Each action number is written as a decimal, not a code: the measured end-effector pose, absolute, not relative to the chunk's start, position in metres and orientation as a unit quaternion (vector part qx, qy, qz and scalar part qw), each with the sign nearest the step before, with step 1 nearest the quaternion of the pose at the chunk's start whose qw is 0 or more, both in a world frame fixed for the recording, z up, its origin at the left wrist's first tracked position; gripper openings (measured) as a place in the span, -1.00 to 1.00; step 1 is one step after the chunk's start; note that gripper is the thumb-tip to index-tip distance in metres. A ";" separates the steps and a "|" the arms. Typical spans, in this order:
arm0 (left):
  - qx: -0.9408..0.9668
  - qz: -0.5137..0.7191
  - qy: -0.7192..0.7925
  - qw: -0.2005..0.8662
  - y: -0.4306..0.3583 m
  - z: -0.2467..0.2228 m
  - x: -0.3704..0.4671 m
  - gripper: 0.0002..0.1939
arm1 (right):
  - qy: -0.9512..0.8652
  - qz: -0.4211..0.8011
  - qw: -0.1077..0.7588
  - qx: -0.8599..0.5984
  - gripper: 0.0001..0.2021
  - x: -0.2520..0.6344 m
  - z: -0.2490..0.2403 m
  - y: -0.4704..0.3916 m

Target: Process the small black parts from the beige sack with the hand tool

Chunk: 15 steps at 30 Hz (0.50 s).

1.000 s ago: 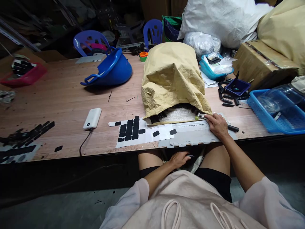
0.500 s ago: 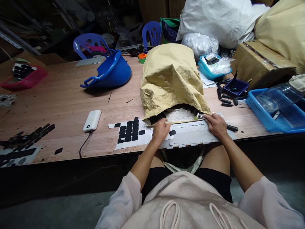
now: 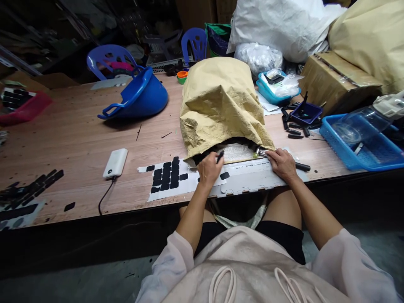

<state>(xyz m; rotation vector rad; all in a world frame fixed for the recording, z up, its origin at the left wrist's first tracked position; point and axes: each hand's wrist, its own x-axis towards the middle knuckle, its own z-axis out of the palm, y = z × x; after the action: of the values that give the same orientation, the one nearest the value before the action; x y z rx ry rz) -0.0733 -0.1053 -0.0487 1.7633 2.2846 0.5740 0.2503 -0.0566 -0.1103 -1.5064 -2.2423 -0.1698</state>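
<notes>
My left hand (image 3: 208, 169) is closed around a small black piece (image 3: 220, 156) at the mouth of a yellow sack (image 3: 221, 105). The piece juts up past my fingers; the rest of it is hidden. My right hand (image 3: 282, 164) grips a hammer with a metal shaft and a black handle (image 3: 303, 167); its head (image 3: 256, 152), with a yellow-green face, lies at the sack's right corner. Under my hands runs a flat grey-white board (image 3: 249, 180) along the table edge. Left of it lies a white sheet (image 3: 189, 185) bearing rows of black rounded patches (image 3: 166, 174).
A white power bank (image 3: 115, 163) with a black cable lies to the left. Behind it a blue basin (image 3: 151, 94) rests tipped over. To the right are a blue basket (image 3: 344, 147), a purple tray (image 3: 311, 112) among black parts, and a cardboard box (image 3: 337, 80).
My left hand has drawn back slightly from the sack's mouth, and a black piece now shows in its fingers. My right hand keeps its hold on the hammer. The camera view has shifted slightly.
</notes>
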 end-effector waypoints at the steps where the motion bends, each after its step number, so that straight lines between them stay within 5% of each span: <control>1: 0.648 0.200 0.728 0.098 -0.111 -0.051 -0.066 -0.77 | -0.809 -0.061 0.216 -0.544 -0.65 0.250 -0.110 -0.057; 6: 0.784 0.185 0.585 0.099 -0.104 -0.067 -0.031 -0.88 | -0.807 -0.062 0.217 -0.546 -0.65 0.250 -0.109 -0.057; 15: 0.732 0.292 0.581 0.205 -0.084 -0.101 -0.030 -0.85 | -0.809 -0.064 0.224 -0.540 -0.66 0.252 -0.110 -0.056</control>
<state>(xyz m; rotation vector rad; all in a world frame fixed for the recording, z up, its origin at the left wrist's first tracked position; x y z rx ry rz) -0.0296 -0.0845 -0.1007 2.0401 1.6185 0.8148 0.2522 -0.0563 -0.1097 -1.4897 -2.2338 -0.1760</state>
